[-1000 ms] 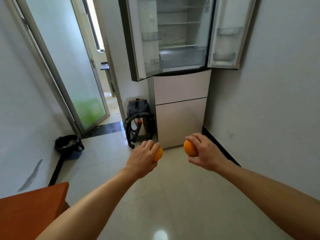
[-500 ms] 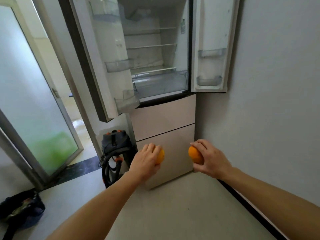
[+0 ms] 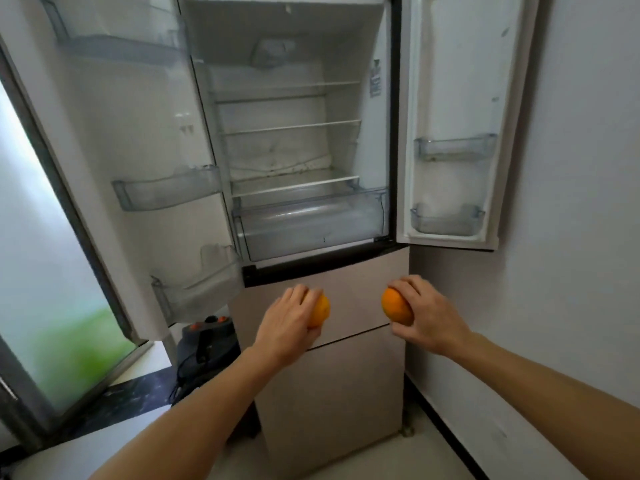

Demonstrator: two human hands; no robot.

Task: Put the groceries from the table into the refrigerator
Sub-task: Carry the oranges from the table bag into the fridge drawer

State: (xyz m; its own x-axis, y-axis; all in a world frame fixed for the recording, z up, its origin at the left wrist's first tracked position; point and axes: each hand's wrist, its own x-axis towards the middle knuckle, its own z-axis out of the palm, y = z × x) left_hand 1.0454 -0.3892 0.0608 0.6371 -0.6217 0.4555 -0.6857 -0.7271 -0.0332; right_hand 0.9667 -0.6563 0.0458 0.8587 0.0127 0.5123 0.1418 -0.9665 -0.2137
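Two round orange citrus fruits, one per hand: left orange point(image 3: 319, 310) wrapped by the left hand point(image 3: 289, 323) with fingers curled over its top, right orange point(image 3: 396, 305) gripped by the right hand point(image 3: 427, 311), thumb under, fingers over. Both fruits sit in front of the beige lower drawer panels point(image 3: 346, 289), level with each other, well apart, exposed faces turned toward one another; near-spherical, so no long axis to call. Versus half a second ago the white double-door refrigerator point(image 3: 294, 133) looms far larger and fills the top of the view; hands are higher against the drawers, grips unchanged, and the dark bag at 8 o'clock has dropped out of view. Fridge compartment at 12 o'clock: both doors swung wide, wire-edged shelves bare, clear crisper drawer point(image 3: 311, 223) at the bottom, its front edge just above the hands. Left door's clear bins point(image 3: 166, 188) jut out at 10 o'clock; right door bins point(image 3: 453, 147) at 2 o'clock, close to the grey wall point(image 3: 588, 202). Grey vacuum with orange buttons point(image 3: 207, 341) on the floor at 8 o'clock beside the drawers. Open gap between the doors straight ahead.
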